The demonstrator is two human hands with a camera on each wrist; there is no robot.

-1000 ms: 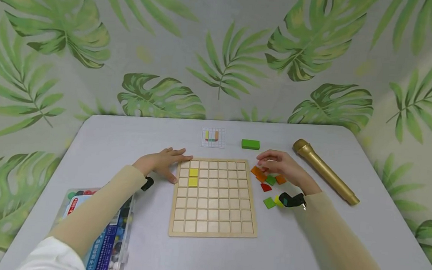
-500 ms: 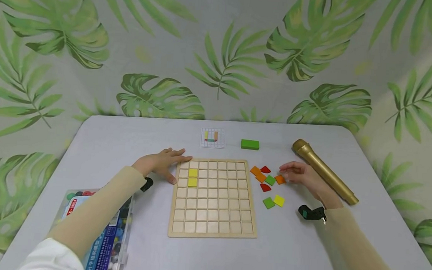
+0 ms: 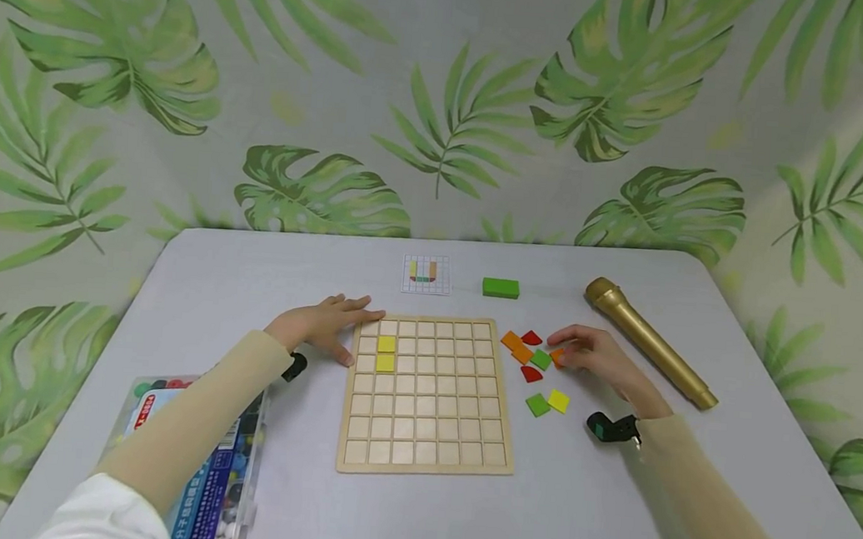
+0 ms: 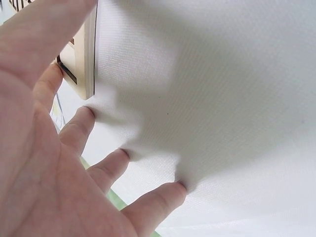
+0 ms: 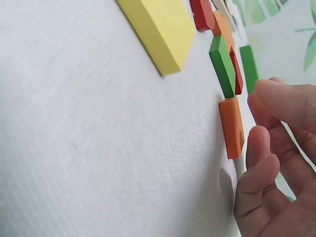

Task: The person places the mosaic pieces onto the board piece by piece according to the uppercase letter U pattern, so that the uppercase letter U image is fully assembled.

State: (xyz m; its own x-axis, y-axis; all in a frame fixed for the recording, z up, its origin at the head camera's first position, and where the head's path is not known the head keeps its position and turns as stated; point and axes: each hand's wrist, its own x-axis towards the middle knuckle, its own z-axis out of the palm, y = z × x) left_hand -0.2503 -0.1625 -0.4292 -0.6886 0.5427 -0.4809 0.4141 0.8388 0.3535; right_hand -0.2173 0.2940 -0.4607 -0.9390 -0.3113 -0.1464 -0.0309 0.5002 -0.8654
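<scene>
My left hand [image 3: 322,326] lies with its fingers spread at the far left corner of a wooden grid board [image 3: 425,470]. In the left wrist view, a finger and the thumb touch the board's frame [image 4: 90,59], and the other fingertips rest on the cloth. Two yellow square tiles [image 3: 385,354] sit in the board's cells. To the board's right, my right hand [image 3: 592,356] hovers with bent fingers beside an orange tile [image 5: 231,127] and grips nothing. Nearby lie a green tile [image 5: 222,66], a yellow tile [image 5: 160,32], two red quarter-round tiles [image 3: 531,375] and more orange tiles [image 3: 522,353].
A pattern card [image 3: 427,275] lies behind the board, with a green block [image 3: 501,289] to its right. At the right lies a gold microphone [image 3: 648,341]. A clear case [image 3: 249,491] of coloured pieces stands at the near left, under my left forearm.
My right hand has drawn back rightward from the tile group, uncovering a red and a yellow tile, then shifted slightly left over the orange tile. My left hand stays put.
</scene>
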